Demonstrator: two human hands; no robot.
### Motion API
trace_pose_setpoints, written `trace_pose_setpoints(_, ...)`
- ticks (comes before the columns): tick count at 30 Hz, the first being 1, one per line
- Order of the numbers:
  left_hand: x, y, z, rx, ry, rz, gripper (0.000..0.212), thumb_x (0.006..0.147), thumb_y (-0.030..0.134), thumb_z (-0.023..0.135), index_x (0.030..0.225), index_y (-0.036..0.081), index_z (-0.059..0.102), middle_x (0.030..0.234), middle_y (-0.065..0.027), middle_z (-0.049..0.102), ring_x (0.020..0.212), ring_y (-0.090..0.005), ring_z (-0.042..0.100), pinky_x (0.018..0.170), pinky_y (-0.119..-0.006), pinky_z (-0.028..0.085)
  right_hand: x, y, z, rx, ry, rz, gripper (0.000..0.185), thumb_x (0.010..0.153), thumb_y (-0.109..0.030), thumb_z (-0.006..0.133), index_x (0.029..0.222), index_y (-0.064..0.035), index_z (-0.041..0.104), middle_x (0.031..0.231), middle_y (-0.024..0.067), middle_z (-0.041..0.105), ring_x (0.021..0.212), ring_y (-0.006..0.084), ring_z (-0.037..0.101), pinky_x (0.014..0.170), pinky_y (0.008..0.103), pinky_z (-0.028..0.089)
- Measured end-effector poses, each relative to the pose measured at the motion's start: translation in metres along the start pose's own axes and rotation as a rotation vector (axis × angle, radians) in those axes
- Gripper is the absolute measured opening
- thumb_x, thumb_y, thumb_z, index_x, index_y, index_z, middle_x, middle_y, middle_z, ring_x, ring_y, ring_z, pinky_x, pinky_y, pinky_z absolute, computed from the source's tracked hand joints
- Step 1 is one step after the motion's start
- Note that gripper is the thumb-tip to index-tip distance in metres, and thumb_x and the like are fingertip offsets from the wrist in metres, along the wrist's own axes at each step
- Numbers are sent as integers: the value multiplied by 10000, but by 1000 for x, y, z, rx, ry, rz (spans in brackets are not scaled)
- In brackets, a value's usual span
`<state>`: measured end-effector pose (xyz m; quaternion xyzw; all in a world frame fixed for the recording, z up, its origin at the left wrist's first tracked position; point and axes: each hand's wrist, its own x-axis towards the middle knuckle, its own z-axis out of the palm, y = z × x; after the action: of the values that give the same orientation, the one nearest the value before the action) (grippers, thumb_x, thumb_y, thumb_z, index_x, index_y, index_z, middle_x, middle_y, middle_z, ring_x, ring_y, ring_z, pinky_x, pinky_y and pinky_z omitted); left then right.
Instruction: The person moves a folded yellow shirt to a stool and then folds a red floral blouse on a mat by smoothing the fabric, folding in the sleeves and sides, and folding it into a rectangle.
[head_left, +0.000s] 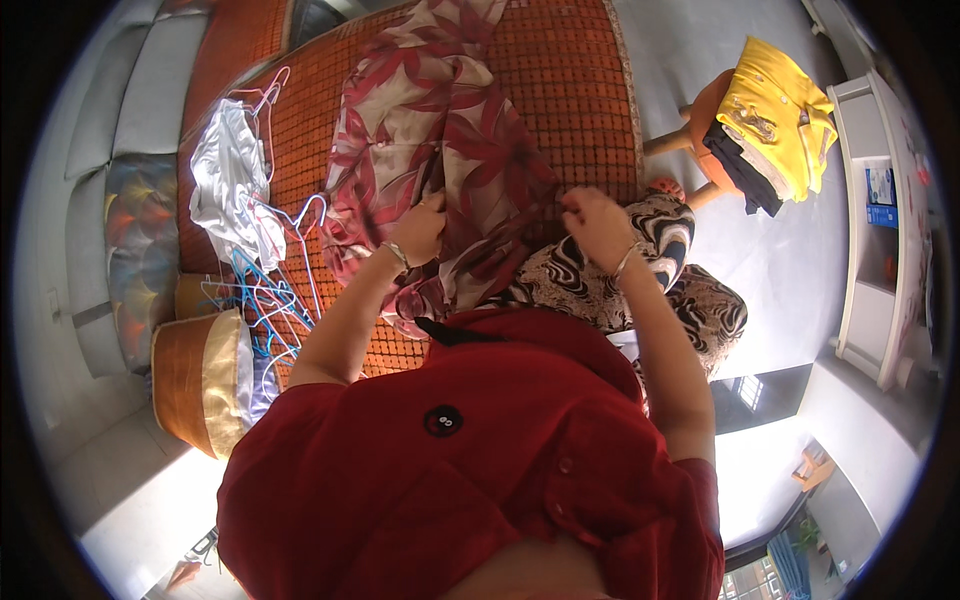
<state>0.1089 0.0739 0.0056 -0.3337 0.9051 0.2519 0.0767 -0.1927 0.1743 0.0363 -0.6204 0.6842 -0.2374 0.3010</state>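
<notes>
A flower-printed garment (450, 142) in dark red and beige lies spread and creased over an orange-brown woven mat, its near end bunched by my lap. My left hand (421, 229) rests at the garment's middle, its fingers closed on a fold of the cloth. Over the garment's right edge is my right hand (596, 225), with bent fingers at the cloth; whether they grip it is not plain. My patterned trouser leg (660, 232) lies just beyond that hand.
White cloth (229, 180) and several plastic hangers (281, 300) lie left on the mat (577, 90), near a brown and gold fabric basket (199, 382). At right, a wooden stool (709, 135) bears folded clothes, a yellow shirt (780, 112) on top. A white shelf unit (862, 225) stands beyond.
</notes>
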Motion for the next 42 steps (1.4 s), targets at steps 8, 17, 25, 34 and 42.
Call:
trace_pose_setpoints(8, 1, 41, 11, -20, 149, -118, 326, 679, 37, 562, 1000, -16, 575, 1209, -269, 451, 1115, -422, 463, 934, -429, 414, 50, 5, 32, -263, 5, 96, 391, 814, -227, 590, 1146, -41, 501, 1058, 213, 568, 942, 369, 595, 813, 455, 496)
trace_pose_setpoints(17, -9, 73, 26, -28, 285, -66, 503, 680, 72, 603, 1170, 40, 497, 1344, -223, 375, 1248, -447, 360, 1021, -490, 334, 1, 85, -92, -142, 442, 246, 160, 788, -161, 569, 830, -13, 527, 722, 182, 621, 679, 368, 612, 614, 431, 468)
trace_pose_setpoints(25, -10, 79, -28, -323, -523, 195, 211, 718, 53, 548, 928, 53, 558, 925, -132, 603, 894, -339, 580, 753, -425, 466, -167, 42, -143, 3, -250, 477, 202, 745, -67, 479, 858, -22, 641, 669, 140, 621, 617, 228, 636, 568, 322, 472)
trace_pose_setpoints(34, 1, -80, -37, -408, 695, -545, 239, 820, 264, 606, 952, 66, 624, 892, -134, 650, 816, -300, 627, 733, -373, 505, -54, 17, -127, 208, -84, 122, 122, 837, -111, 614, 908, -16, 641, 706, 49, 625, 624, 109, 565, 582, 273, 437)
trace_pose_setpoints(42, -19, -127, 1, -170, 769, -667, 245, 757, 216, 640, 956, 72, 638, 960, -174, 573, 886, -332, 575, 809, -413, 469, 147, 28, -11, 153, 84, -153, 216, 854, -194, 591, 1019, -65, 648, 946, 120, 679, 855, 262, 656, 762, 331, 518)
